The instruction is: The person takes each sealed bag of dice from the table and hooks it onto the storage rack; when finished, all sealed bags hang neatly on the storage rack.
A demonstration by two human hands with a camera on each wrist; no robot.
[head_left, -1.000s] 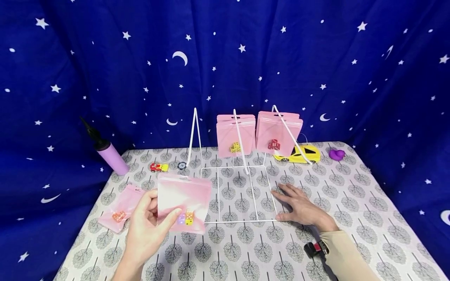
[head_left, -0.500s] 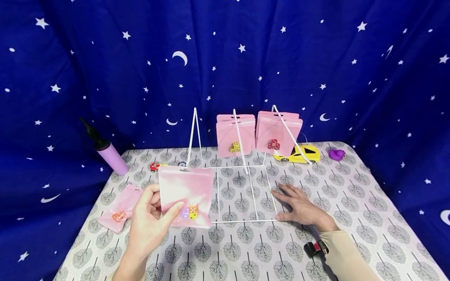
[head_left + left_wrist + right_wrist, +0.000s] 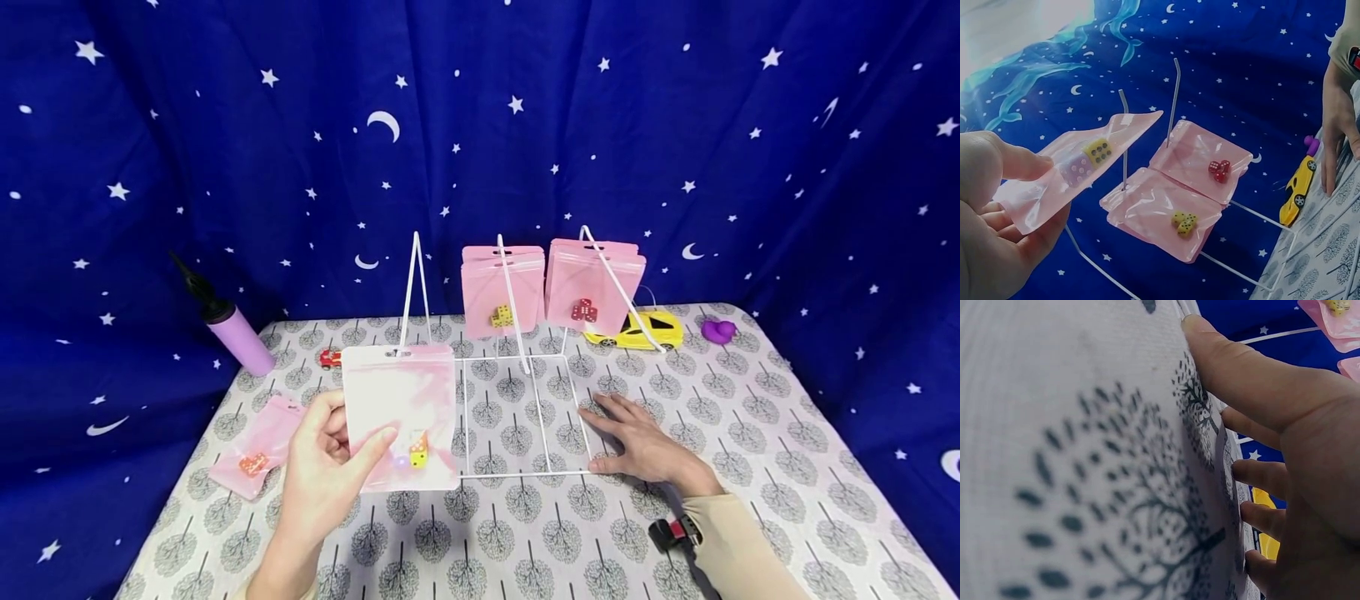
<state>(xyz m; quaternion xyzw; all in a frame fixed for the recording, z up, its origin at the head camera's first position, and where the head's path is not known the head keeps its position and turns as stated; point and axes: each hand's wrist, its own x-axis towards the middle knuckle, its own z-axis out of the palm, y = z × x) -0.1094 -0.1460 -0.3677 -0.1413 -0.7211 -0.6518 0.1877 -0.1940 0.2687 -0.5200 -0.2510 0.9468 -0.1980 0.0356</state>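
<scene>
My left hand [image 3: 318, 471] pinches a pink zip bag [image 3: 393, 387] between thumb and fingers. Purple, orange and yellow dice [image 3: 418, 452] show through its lower part. The bag's hang hole overlaps the front tip of the left prong [image 3: 409, 283] of a white wire rack [image 3: 525, 474]; whether the tip is through it I cannot tell. On the middle and right prongs hang pink bags with yellow dice [image 3: 502, 316] and red dice [image 3: 584, 310]. My right hand [image 3: 641, 442] rests on the cloth with fingers spread, its fingertips at the rack's right base wire.
Another pink bag [image 3: 258, 442] with orange dice lies left of my left hand. Behind stand a purple pump [image 3: 243, 337], a red toy car [image 3: 330, 358] partly hidden, a yellow toy car [image 3: 641, 329] and a purple duck-like toy [image 3: 718, 332]. A blue star curtain [image 3: 480, 125] hangs behind.
My left hand has raised the pink bag and moved it slightly right, bringing its hole up to the left prong's tip. The bag now stands more upright. My right hand stays put.
</scene>
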